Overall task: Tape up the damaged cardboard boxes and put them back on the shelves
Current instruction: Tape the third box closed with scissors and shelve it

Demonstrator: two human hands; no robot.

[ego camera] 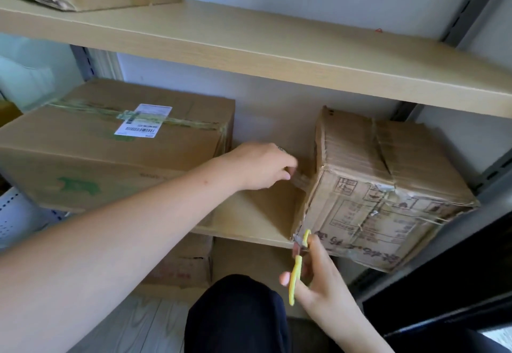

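Worn box point(388, 186) overhangs the shelf point(249, 231) edge (scissors point(297, 264) at its corner).

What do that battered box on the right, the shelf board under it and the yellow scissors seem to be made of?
The battered box looks like brown corrugated cardboard: creased, frayed edges, matte. The shelf board seems laminated wood or particleboard, pale grain pattern with a smooth face. The scissors look like yellow plastic handles with grey metal blades, though they are partly hidden by the right hand.

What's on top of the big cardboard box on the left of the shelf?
On the big box: a white barcode label stuck over a clear tape strip along the top seam. Nothing else sits on it; its contents are hidden.
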